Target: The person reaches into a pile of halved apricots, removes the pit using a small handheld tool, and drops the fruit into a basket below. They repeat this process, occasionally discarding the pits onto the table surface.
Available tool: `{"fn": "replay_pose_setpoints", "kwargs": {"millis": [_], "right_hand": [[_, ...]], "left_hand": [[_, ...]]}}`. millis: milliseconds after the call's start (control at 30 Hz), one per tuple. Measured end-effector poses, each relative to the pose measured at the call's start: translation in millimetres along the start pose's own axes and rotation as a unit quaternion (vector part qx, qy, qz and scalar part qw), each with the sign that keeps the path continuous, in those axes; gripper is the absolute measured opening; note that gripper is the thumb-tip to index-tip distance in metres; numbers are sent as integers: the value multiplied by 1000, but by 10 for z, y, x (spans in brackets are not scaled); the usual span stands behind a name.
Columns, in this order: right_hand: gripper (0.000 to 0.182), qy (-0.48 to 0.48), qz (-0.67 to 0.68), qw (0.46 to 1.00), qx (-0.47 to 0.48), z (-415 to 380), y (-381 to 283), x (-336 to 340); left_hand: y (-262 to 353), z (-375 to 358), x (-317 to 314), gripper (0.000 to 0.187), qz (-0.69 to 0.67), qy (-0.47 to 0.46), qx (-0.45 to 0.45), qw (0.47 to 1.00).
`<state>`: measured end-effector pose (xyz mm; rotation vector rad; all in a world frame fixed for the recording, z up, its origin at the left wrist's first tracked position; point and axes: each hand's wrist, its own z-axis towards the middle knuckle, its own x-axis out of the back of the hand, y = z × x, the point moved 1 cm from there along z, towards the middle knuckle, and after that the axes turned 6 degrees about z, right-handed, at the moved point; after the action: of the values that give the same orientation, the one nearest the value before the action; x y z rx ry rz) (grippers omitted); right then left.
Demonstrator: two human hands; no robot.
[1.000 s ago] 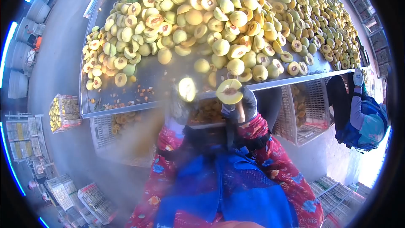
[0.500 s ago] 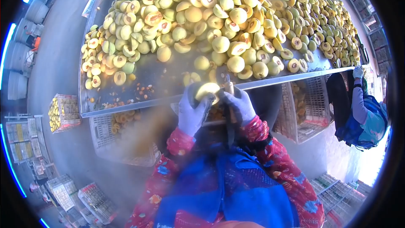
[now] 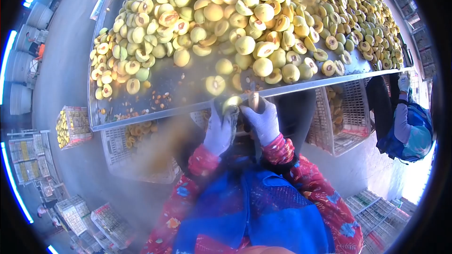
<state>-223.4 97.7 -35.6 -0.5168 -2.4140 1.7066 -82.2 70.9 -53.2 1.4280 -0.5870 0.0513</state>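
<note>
My left hand, gloved with dark fingertips, holds a yellow-green fruit half just over the table's near edge. Close beside it, my right hand, also gloved, is closed around a small upright tool with a light wooden handle; its lower part is hard to make out. A cut fruit half lies on the metal table just beyond my left hand. Farther back is a large pile of halved fruit, some halves showing brown centres.
Crates with fruit stand below the table edge, one left and one right. Another fruit crate is at the left. A co-worker in blue is at the far right. Loose pits lie on the table.
A cut half now lies on the table beyond my left hand. The fruit in that hand looks smaller and sits slightly lower. My right hand has shifted slightly left.
</note>
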Motion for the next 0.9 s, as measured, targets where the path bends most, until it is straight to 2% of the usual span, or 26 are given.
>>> {"fn": "replay_pose_setpoints", "kwargs": {"millis": [67, 167, 233, 267, 300, 367, 400, 433, 567, 667, 733, 900], "right_hand": [[31, 2, 8, 1000, 13, -26, -44, -9], [32, -8, -6, 997, 83, -4, 193, 28], [35, -28, -49, 997, 61, -71, 37, 100], [37, -39, -71, 996, 49, -99, -16, 120], [35, -32, -146, 978, 143, -133, -19, 119], [27, -75, -237, 960, 131, -203, -60, 126], [23, -96, -281, 947, 124, -235, -69, 127], [23, -84, -263, 944, 182, -253, 36, 107], [22, -55, -340, 912, 224, -351, -12, 38], [21, -50, -361, 902, 230, -378, 7, 10], [22, -58, -364, 906, 209, -375, 47, 1], [21, -132, -210, 958, 141, -327, 88, -4]], "left_hand": [[78, 37, -36, 32, 1, 18, -4, 1000], [21, 76, -80, 40, -101, 22, 37, 994], [119, 134, 16, 44, -143, 10, 63, 988], [73, 130, 37, 46, -209, 4, 89, 974], [41, 127, 54, 49, -274, -2, 116, 955], [90, 111, 76, 57, -356, -10, 192, 915], [82, 103, 82, 54, -373, -12, 196, 907], [67, 86, 99, 51, -390, -14, 200, 899], [77, 55, 106, 48, -475, -50, 185, 859], [178, 49, 89, 55, -315, -53, 146, 936], [43, 22, 37, 49, -308, -22, 128, 942], [-112, -24, -184, 31, -311, 119, 112, 936]]}}
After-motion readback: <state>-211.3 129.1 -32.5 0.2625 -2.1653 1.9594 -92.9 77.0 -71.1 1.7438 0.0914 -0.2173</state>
